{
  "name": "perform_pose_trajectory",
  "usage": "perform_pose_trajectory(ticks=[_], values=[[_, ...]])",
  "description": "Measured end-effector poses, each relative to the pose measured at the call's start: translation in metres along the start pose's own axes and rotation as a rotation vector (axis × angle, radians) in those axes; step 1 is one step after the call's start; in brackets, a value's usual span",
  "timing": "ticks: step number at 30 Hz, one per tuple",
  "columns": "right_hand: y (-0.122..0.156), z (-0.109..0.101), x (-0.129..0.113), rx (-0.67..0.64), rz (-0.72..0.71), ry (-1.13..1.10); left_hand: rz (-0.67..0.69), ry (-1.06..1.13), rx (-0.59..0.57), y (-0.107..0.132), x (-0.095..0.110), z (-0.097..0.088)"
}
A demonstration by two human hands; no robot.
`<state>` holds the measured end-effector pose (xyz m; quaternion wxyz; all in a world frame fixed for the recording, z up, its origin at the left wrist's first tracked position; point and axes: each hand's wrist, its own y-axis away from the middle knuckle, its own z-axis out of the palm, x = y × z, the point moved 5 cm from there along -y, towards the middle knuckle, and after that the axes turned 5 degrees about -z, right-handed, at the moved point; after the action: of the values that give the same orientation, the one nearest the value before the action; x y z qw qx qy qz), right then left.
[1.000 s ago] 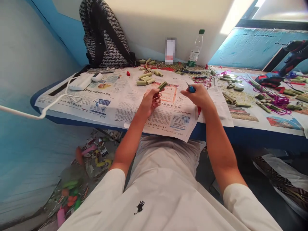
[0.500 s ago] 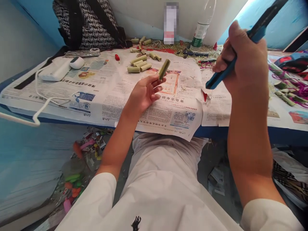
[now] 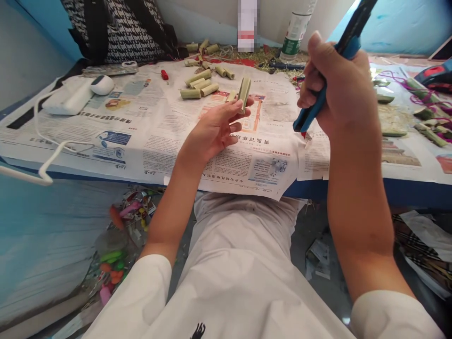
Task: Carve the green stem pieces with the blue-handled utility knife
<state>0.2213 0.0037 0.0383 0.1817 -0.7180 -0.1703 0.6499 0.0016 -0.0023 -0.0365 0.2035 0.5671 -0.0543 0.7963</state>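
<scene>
Above the newspaper, my left hand (image 3: pixel 215 129) pinches a short piece of green stalk (image 3: pixel 244 94) between thumb and fingertips. The piece stands nearly upright, with its lower end in the grip. My right hand (image 3: pixel 339 84) is raised and wrapped round a long blue-and-black hand tool (image 3: pixel 309 113). Its upper part runs out of view at the top, so its exact kind cannot be told. Tool and stalk are apart. Beyond my left hand lies a group of similar cut stalk pieces (image 3: pixel 201 84) on the newspaper (image 3: pixel 169 136).
A plastic bottle (image 3: pixel 295 37) stands at the back near shavings. A patterned backpack (image 3: pixel 116 33), a white power strip (image 3: pixel 68 96) with its cable and a small red object (image 3: pixel 164 75) are at left. Longer green stalks (image 3: pixel 425 94) and purple string lie right. Clutter covers the floor below.
My right hand has moved left with the blue-and-black tool, nearer the stalk piece. My left hand has turned the piece more upright. The view has shifted slightly.
</scene>
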Motion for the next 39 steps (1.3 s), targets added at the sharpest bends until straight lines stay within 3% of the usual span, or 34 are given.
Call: perform_pose_trajectory(ticks=[7,10,14,17,25,28,34,39], values=[[0.006,0.010,0.009,0.011,-0.062,0.575,-0.056,0.074,-0.013,-0.008,-0.006,0.012],[0.015,0.020,0.027,0.034,-0.023,0.816,-0.071,0.106,0.005,-0.011,-0.011,0.018],[0.024,0.032,0.057,-0.036,0.007,1.020,-0.056,0.173,0.010,-0.016,-0.016,0.023],[0.026,0.034,0.066,-0.042,-0.014,1.087,-0.039,0.173,-0.003,-0.022,-0.020,0.025],[0.028,0.034,0.063,-0.105,-0.031,1.090,0.102,-0.037,-0.062,-0.037,-0.028,0.030],[0.030,0.034,0.065,-0.118,-0.040,1.109,0.087,-0.040,-0.068,-0.037,-0.030,0.028],[0.034,0.039,0.067,-0.197,-0.058,1.153,0.178,-0.025,-0.008,-0.031,-0.035,0.018],[0.034,0.040,0.067,-0.187,-0.029,1.218,0.193,-0.085,0.032,-0.027,-0.035,0.021]])
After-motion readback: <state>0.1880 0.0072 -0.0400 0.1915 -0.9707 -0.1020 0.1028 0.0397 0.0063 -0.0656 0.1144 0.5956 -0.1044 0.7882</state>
